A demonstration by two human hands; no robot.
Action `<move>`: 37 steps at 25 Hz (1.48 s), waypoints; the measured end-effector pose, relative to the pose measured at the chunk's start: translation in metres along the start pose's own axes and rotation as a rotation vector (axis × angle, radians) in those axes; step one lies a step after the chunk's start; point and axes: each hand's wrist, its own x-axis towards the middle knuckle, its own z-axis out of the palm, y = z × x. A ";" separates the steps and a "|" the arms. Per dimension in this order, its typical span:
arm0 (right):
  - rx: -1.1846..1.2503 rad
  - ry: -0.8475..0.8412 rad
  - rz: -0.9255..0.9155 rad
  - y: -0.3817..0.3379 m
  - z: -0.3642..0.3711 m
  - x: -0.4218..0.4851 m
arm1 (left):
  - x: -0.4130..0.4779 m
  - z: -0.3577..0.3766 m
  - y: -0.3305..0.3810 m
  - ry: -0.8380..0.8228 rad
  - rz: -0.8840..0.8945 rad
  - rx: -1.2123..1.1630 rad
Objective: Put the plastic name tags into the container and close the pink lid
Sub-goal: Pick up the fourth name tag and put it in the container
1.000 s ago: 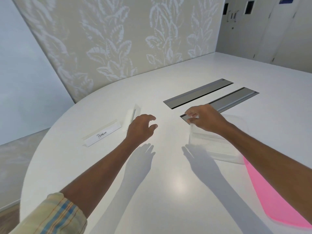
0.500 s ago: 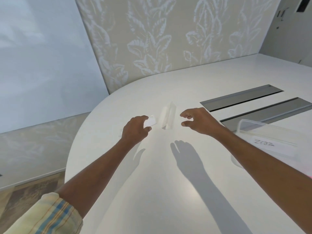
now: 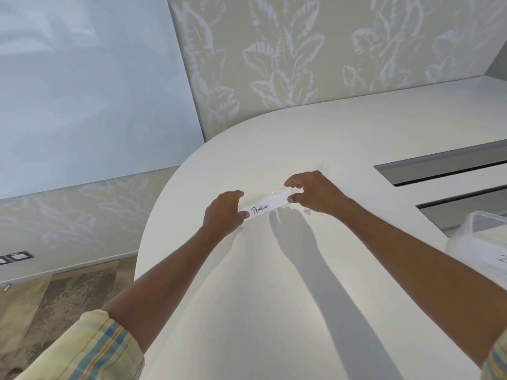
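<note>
Because the left hand (image 3: 223,212) and right hand (image 3: 312,194) only pinch the ends of the "Penguin" name tag (image 3: 263,207) over the worktop (image 3: 274,283), the slick plastic could slip before reaching the container (image 3: 478,237) far right.

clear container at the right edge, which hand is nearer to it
Right. The right hand grips the PENGUIN name tag's end nearer the clear container; the left hand grips the far end.
</note>
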 end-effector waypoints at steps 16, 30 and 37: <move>-0.508 -0.159 -0.124 0.014 0.045 0.058 | 0.024 0.028 -0.016 -0.063 0.081 -0.028; -0.372 -0.087 -0.131 0.007 0.034 0.041 | 0.021 0.020 -0.018 -0.011 0.112 -0.105; -0.268 -0.071 -0.100 0.005 -0.004 0.001 | 0.013 -0.003 0.002 0.011 0.232 -0.112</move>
